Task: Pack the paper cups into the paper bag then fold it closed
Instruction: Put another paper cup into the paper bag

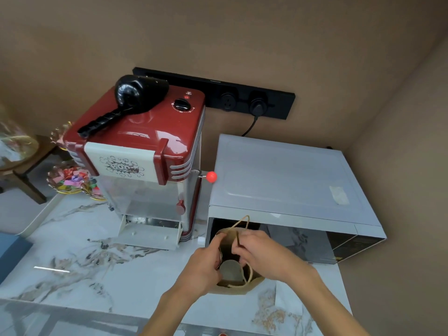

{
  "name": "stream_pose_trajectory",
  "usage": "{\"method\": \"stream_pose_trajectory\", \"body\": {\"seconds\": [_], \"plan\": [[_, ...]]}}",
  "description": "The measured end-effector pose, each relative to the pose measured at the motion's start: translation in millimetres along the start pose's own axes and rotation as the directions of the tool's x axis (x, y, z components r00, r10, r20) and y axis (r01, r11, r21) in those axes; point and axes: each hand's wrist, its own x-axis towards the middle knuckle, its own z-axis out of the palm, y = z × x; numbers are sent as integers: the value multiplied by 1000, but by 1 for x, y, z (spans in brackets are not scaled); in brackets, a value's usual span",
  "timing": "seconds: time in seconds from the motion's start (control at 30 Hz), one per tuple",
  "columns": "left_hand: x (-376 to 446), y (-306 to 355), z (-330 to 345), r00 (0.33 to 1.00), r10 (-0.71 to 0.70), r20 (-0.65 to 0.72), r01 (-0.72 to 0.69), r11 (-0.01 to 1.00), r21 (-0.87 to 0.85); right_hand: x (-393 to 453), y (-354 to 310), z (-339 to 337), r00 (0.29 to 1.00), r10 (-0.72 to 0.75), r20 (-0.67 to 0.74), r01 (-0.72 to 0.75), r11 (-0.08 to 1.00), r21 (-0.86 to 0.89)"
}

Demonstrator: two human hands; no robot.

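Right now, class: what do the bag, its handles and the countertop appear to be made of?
Paper bag: matte brown kraft paper, judging by its creased, dull walls. Handles: twisted paper cord, probably; tan and rope-like. Countertop: glossy white marble or a marble-look slab, with grey-brown veins and a light reflection; which one is unclear.

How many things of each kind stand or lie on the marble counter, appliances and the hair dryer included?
Popcorn machine: 1
Microwave: 1
Hair dryer: 1
Paper bag: 1
Paper cup visible in the bag: 1
Total: 5
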Motion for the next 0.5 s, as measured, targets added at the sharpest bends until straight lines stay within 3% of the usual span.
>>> {"method": "stream_pose_trajectory", "body": {"seconds": [0.2,0.27,0.37,0.5], "plan": [[-1,1,1,1000,-5,-8,5,1000,-16,42,7,27,945,193,265,-128,962,-243],[0,1,1,1000,-12,-4,12,1000,-20,53,4,36,910,261,322,-188,952,-241],[0,-1,0,1000,-9,-6,9,1000,-27,59,2,52,898,221,381,-94,942,-323],[0,-1,-1,1000,-6,-2,6,999,-47,49,-1,64,914,222,341,-66,907,-415]]}}
